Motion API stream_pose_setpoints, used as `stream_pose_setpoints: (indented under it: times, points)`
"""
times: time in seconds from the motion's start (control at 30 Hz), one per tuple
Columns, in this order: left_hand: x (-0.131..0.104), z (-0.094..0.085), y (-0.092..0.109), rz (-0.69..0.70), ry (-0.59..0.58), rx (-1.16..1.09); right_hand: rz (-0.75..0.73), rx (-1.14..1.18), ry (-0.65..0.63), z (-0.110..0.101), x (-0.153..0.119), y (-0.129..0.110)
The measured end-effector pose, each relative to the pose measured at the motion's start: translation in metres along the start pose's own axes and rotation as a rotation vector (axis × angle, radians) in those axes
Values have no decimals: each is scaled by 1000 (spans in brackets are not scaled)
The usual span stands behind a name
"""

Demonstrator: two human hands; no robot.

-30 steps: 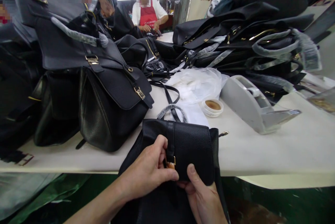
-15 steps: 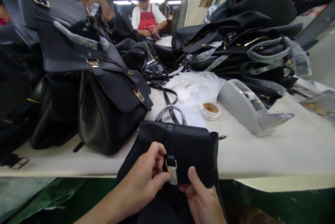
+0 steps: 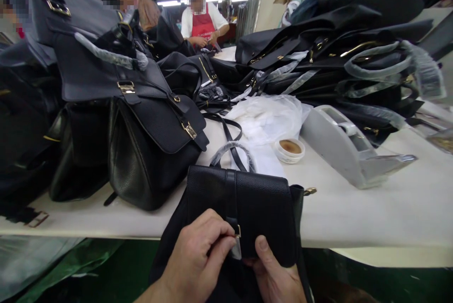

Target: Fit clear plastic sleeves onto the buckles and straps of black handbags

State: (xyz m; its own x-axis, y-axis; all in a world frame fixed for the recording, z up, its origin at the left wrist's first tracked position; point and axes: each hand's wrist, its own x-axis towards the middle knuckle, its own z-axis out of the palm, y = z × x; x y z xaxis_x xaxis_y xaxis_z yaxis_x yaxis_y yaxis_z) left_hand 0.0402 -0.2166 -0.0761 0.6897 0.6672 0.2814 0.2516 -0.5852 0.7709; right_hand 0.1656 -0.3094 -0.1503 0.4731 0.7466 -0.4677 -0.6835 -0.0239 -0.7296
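A black leather handbag (image 3: 264, 199) leans at the table's front edge, its flap facing me and its film-wrapped handle standing up behind. A strap runs down the flap to a gold-framed metal clasp (image 3: 236, 249) with a pale, shiny plate. My left hand (image 3: 201, 251) pinches at the clasp's left side, thumb against forefinger; whether a thin film lies between them I cannot make out. With its thumb on the front and its fingers tucked beneath, my right hand (image 3: 278, 270) grips the flap's lower edge.
Another black handbag (image 3: 152, 152) stands at left among more bags. A bag pile (image 3: 318, 57) lies at back right. Behind the handbag are a white plastic bag (image 3: 269, 116), a round tub (image 3: 290, 150) of brown paste and a grey tape dispenser (image 3: 339, 142). A co-worker in a red apron (image 3: 203, 27) stands beyond.
My left fingers have closed in on the clasp and now cover its left side. The handbag's flap sits slightly lower in view, and my right hand keeps its grip.
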Motion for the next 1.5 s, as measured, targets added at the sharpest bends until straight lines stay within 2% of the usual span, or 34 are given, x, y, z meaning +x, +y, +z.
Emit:
stream_pose_setpoints:
  times: [0.2, 0.4, 0.6, 0.73, 0.9, 1.13, 1.3, 1.4, 1.5]
  points:
    - [3, 6, 1, -93, -19, 85, -20, -100, 64, -6, -5, 1]
    - [0, 8, 1, -18, -62, 246, -32, -153, 139, -8, -6, -1]
    - [-6, 2, -1, 18, -28, 60, -30, -139, 114, -12, -3, 5]
    - [-11, 2, -2, 46, 42, 75, -33, -233, 169, -17, -4, 6]
    - [-8, 7, 1, 106, 28, 227, -40, -321, 152, -25, -1, 5]
    - [-5, 12, -2, 195, -13, 508, -82, -222, 141, -13, -7, 2]
    - [-2, 16, -2, 232, 14, 689, -72, -205, 119, -13, -4, 5]
    - [-2, 15, -1, 225, -20, 649, -30, -183, 101, -14, -2, 8]
    - [-7, 11, -1, 195, -101, 507, -11, -183, 95, -14, -3, 8]
